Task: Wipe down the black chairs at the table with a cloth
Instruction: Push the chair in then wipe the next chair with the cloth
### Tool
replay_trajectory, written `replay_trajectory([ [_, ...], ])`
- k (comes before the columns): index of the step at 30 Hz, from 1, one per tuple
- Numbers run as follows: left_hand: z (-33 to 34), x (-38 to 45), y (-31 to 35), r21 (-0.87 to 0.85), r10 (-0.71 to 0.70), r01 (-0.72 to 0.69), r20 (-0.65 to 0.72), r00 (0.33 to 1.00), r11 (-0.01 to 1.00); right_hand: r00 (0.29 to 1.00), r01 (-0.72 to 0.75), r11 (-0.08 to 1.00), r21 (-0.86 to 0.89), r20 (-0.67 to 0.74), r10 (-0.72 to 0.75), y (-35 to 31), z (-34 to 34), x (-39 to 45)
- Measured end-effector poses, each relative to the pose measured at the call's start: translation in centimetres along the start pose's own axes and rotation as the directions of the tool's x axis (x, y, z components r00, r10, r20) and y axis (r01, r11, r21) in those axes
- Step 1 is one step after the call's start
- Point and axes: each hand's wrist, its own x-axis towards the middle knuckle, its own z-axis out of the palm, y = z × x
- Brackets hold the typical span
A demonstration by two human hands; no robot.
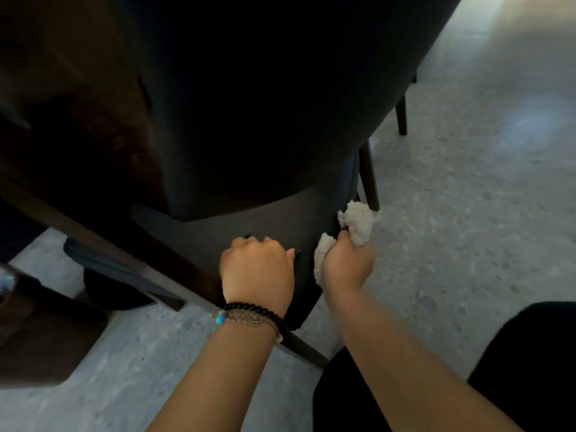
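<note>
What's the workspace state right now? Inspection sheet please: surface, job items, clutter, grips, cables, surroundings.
Surface: grey speckled floor; a dark wooden table at upper left.
Job's things: black chair, its lower back facing the camera; fluffy white cloth at the chair's right edge.
Clutter: nothing seen.
Grips: left hand rests on the chair with fingers curled, a beaded bracelet on the wrist; right hand grips the cloth.
Cables: nothing seen.
Surroundings: another chair's leg behind; dim light.

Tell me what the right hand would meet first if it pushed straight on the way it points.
Most likely the black chair: the right hand, gripping the cloth, points up along its seat edge. Depth is unclear.
</note>
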Motion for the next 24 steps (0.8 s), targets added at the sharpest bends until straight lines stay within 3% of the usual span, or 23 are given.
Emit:
replay_trajectory([
  [3, 0.8, 3.1, 1.6, -0.208, 0.015, -0.059, -0.208, 0.978, 0.976, 0.995, 0.087, 0.995, 0.041, 0.045, -0.088, 1.1, -0.2, -1.1],
  [6, 1.5, 6.9, 3.7, -0.408, 0.118, -0.184, -0.18, 0.976, 0.894, 0.991, 0.098, 0.994, 0.049, 0.089, -0.102, 1.0, 0.0, 0.1],
  [12, 2.4, 8.1, 4.2, -0.323, 0.117, -0.159, -0.144, 0.983, 0.933, 0.915, 0.325, 0.946, 0.001, 0.252, -0.314, -3.1, 1.9, 7.0],
  [18, 0.0, 10.6, 6.8, -0.262, 0.017, -0.057, -0.152, 0.988, 0.963, 0.874, 0.346, 0.932, -0.102, 0.397, -0.281, -7.4, 6.5, 17.4],
  [20, -0.8, 14.0, 9.3, -0.321, 0.068, -0.122, -0.173, 0.983, 0.939, 0.875, 0.324, 0.943, -0.08, 0.403, -0.267, -8.8, 8.5, 20.3],
  [24, -0.2, 17.2, 11.9, -0.342, 0.185, -0.205, -0.091, 0.978, 0.917, 0.887, 0.241, 0.968, -0.064, 0.419, -0.193, -10.1, 11.9, 25.1],
])
